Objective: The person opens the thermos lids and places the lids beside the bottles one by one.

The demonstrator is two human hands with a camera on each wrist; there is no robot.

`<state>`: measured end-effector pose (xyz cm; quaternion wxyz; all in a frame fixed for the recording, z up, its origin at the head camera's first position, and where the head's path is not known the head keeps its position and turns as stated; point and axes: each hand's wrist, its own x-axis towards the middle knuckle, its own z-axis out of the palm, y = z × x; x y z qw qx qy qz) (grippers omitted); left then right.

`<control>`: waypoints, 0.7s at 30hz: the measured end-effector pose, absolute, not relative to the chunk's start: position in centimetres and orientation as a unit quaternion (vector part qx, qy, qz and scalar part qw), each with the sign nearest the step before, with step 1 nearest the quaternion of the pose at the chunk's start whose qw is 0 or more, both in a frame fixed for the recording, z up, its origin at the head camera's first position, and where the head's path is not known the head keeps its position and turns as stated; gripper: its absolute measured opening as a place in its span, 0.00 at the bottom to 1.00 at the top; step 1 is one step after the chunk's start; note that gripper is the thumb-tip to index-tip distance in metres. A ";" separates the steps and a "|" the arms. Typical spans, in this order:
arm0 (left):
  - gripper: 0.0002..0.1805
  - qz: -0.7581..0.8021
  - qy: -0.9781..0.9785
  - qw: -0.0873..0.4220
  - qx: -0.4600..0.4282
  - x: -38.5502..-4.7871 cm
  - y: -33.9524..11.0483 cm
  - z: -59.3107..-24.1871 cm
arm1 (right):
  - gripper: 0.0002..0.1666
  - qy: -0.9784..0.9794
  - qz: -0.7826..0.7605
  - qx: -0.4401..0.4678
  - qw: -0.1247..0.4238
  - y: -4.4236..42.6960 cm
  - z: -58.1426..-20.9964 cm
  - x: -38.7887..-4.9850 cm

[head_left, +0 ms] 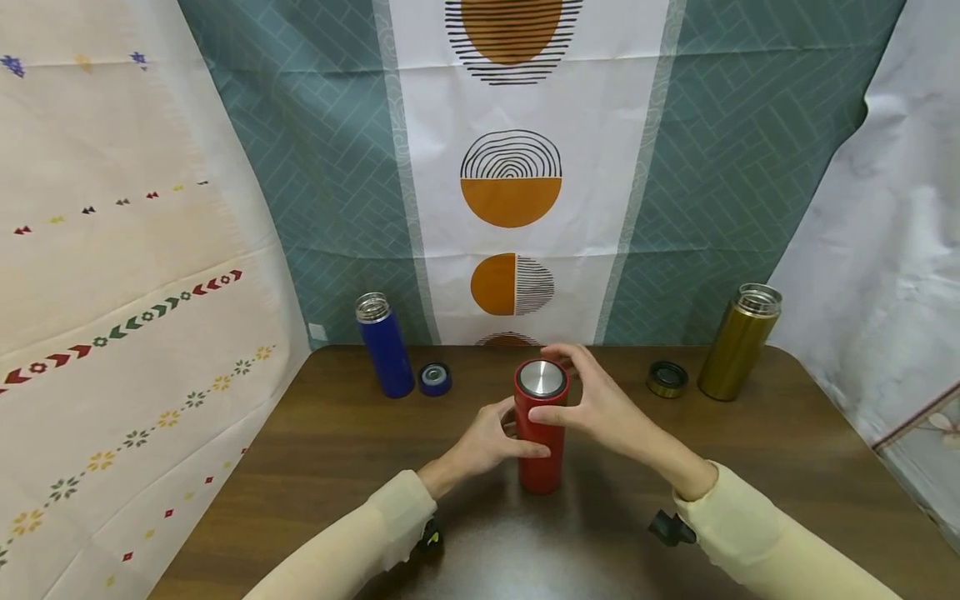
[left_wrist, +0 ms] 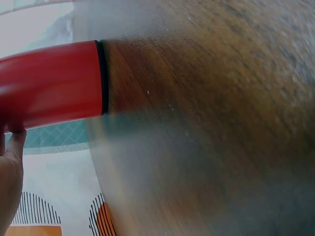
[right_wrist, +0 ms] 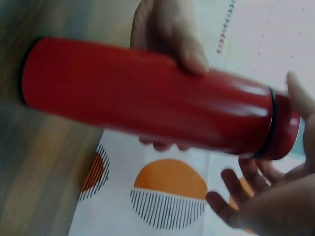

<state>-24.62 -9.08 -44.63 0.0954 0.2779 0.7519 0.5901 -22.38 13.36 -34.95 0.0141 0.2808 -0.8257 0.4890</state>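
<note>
A red thermos bottle (head_left: pixel 542 467) with a silver-topped lid (head_left: pixel 543 378) stands upright in the middle of the wooden table; I cannot tell whether its base touches the wood. My left hand (head_left: pixel 487 437) grips the bottle's body, thumb across the front and fingers behind. Around the lid end, my right hand (head_left: pixel 600 408) is spread, its thumb in front and fingers on the far side. In the right wrist view, several right fingers (right_wrist: pixel 231 196) are loosely bent and apart from the red bottle (right_wrist: pixel 147 93). Its black-rimmed base shows in the left wrist view.
An uncapped blue bottle (head_left: pixel 386 354) stands at the back left, its blue lid (head_left: pixel 435 379) beside it. At the back right are an uncapped gold bottle (head_left: pixel 735 350) and its lid (head_left: pixel 667 379). Patterned cloths (head_left: pixel 330 167) hang behind and beside the table (head_left: pixel 315 492).
</note>
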 end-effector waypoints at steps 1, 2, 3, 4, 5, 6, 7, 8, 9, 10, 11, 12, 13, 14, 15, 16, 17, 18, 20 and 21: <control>0.35 0.590 0.753 0.095 0.277 -24.6 -9.1 -44.6 | 0.45 -0.827 0.492 0.272 0.021 13.1 -34.9 -22.3; 0.35 0.589 0.754 0.094 0.276 -24.6 -9.1 -44.5 | 0.43 -0.828 0.494 0.264 0.024 13.0 -34.9 -22.2; 0.34 0.588 0.755 0.095 0.275 -24.6 -9.0 -44.5 | 0.42 -0.828 0.497 0.259 0.023 13.0 -34.8 -22.2; 0.34 0.587 0.756 0.094 0.274 -24.6 -9.0 -44.5 | 0.41 -0.829 0.497 0.257 0.019 13.0 -34.7 -22.3; 0.34 0.586 0.757 0.094 0.274 -24.6 -9.0 -44.5 | 0.40 -0.828 0.498 0.258 0.011 13.1 -34.6 -22.4; 0.34 0.585 0.758 0.094 0.274 -24.6 -9.0 -44.5 | 0.40 -0.826 0.498 0.263 0.000 13.2 -34.6 -22.5; 0.34 0.583 0.759 0.093 0.273 -24.7 -9.0 -44.5 | 0.40 -0.823 0.501 0.269 -0.014 13.4 -34.5 -22.7; 0.34 0.582 0.760 0.093 0.274 -24.7 -9.0 -44.5 | 0.39 -0.818 0.502 0.278 -0.030 13.6 -34.4 -22.9; 0.34 0.582 0.760 0.093 0.274 -24.7 -9.1 -44.6 | 0.40 -0.811 0.506 0.291 -0.047 13.9 -34.2 -23.2; 0.34 0.582 0.760 0.092 0.275 -24.7 -9.1 -44.6 | 0.40 -0.802 0.511 0.302 -0.067 14.1 -34.1 -23.4; 0.34 0.582 0.760 0.092 0.276 -24.7 -9.1 -44.6 | 0.39 -0.793 0.515 0.313 -0.087 14.3 -34.0 -23.6; 0.34 0.582 0.759 0.091 0.278 -24.7 -9.1 -44.6 | 0.39 -0.784 0.519 0.322 -0.109 14.5 -33.8 -23.8; 0.34 0.582 0.758 0.090 0.280 -24.7 -9.1 -44.6 | 0.39 -0.774 0.525 0.328 -0.131 14.7 -33.7 -24.0; 0.34 0.583 0.757 0.089 0.281 -24.7 -9.2 -44.6 | 0.39 -0.766 0.530 0.332 -0.151 14.8 -33.6 -24.3; 0.34 0.584 0.756 0.090 0.282 -24.7 -9.2 -44.6 | 0.39 -0.759 0.534 0.334 -0.168 14.9 -33.5 -24.4; 0.35 0.584 0.756 0.090 0.282 -24.7 -9.2 -44.5 | 0.39 -0.754 0.535 0.335 -0.180 15.0 -33.5 -24.5; 0.35 0.583 0.756 0.090 0.282 -24.7 -9.2 -44.5 | 0.40 -0.752 0.536 0.335 -0.187 15.1 -33.5 -24.6; 0.35 0.583 0.757 0.091 0.282 -24.7 -9.2 -44.5 | 0.41 -0.751 0.538 0.333 -0.190 15.1 -33.5 -24.6; 0.35 0.582 0.759 0.093 0.278 -24.7 -9.2 -44.6 | 0.44 -0.755 0.539 0.332 -0.169 15.0 -33.7 -24.4; 0.35 0.582 0.759 0.093 0.277 -24.6 -9.2 -44.6 | 0.45 -0.762 0.537 0.330 -0.148 14.8 -33.8 -24.2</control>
